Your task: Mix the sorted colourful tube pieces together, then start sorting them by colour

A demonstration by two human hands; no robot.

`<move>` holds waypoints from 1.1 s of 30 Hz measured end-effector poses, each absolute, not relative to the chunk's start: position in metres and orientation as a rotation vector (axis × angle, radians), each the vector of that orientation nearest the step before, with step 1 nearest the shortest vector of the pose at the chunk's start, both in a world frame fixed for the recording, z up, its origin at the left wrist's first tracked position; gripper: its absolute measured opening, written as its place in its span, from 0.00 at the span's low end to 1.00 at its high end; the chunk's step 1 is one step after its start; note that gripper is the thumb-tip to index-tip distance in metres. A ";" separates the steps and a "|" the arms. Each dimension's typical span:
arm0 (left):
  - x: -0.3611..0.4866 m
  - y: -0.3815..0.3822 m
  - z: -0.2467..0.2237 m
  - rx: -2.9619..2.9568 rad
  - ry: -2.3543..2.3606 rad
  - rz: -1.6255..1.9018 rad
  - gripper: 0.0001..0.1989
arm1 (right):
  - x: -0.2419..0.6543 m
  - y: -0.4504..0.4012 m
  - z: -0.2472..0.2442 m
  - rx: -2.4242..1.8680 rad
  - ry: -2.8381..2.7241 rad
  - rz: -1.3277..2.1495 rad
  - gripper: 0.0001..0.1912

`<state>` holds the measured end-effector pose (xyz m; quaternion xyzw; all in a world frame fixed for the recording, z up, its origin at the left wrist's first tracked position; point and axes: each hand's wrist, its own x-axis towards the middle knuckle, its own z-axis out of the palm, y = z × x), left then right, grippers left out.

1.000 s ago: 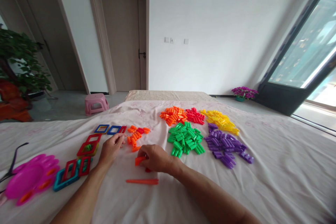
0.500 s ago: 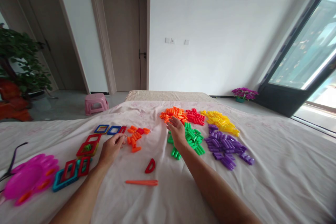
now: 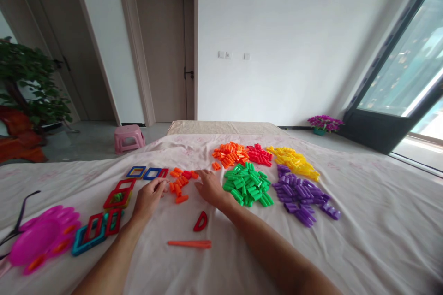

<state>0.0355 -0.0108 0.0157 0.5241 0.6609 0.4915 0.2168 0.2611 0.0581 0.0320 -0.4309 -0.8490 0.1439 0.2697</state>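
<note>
A small group of orange plastic building pieces, with a red one among them, lies between my two hands. At its left edge, my left hand has thumb and fingertips pinched together; what they hold, if anything, is too small to make out. From the right, my right hand reaches over the cloth with its fingertips at the orange piece on the group's right end. Its thumb is apart from the fingers. Just right of this hand is a heap of green pieces, and a larger orange heap lies behind.
Red, yellow and purple heaps lie to the right. Nearer me are a red half-round piece and orange sticks. Magnetic frame tiles, a pink plate and glasses are on the left.
My right hand has moved left from the green and large orange heaps to the small orange group. A single orange piece now shows beside the large orange heap. My left hand stays pinched in place.
</note>
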 end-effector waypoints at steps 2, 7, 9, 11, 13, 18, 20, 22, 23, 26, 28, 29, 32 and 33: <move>0.035 -0.011 0.015 1.458 1.829 1.364 0.21 | 0.250 0.064 0.031 -1.253 -2.330 0.272 0.25; 0.035 -0.011 0.015 1.478 1.834 1.348 0.22 | 0.239 0.081 0.023 -1.321 -2.345 0.170 0.20; 0.035 -0.010 0.014 1.483 1.840 1.342 0.22 | 0.242 0.084 0.019 -1.319 -2.328 0.166 0.18; 0.036 -0.010 0.014 1.487 1.848 1.335 0.21 | 0.247 0.083 0.018 -1.301 -2.291 0.184 0.18; 0.036 -0.011 0.015 1.489 1.858 1.336 0.22 | 0.250 0.080 0.017 -1.247 -2.229 0.223 0.19; 0.039 -0.016 0.019 1.591 1.840 1.357 0.26 | 0.249 0.066 0.021 -0.999 -2.100 0.327 0.19; 0.039 -0.016 0.019 1.610 1.809 1.330 0.26 | 0.247 0.061 0.023 -0.927 -2.111 0.353 0.18; 0.040 -0.015 0.018 1.595 1.773 1.316 0.26 | 0.246 0.058 0.024 -0.897 -2.126 0.368 0.18; 0.040 -0.014 0.018 1.591 1.753 1.312 0.26 | 0.246 0.057 0.024 -0.895 -2.128 0.373 0.18; 0.042 -0.011 0.015 1.602 1.696 1.305 0.26 | 0.247 0.056 0.024 -0.900 -2.131 0.386 0.18; 0.042 -0.010 0.015 1.600 1.672 1.309 0.26 | 0.247 0.055 0.024 -0.876 -2.148 0.390 0.17; 0.043 -0.010 0.015 1.588 1.655 1.315 0.26 | 0.247 0.054 0.025 -0.853 -2.162 0.391 0.17; 0.044 -0.010 0.016 1.543 1.586 1.319 0.25 | 0.245 0.051 0.026 -0.782 -2.196 0.388 0.17; 0.044 -0.011 0.017 1.531 1.566 1.318 0.24 | 0.245 0.051 0.026 -0.770 -2.203 0.388 0.17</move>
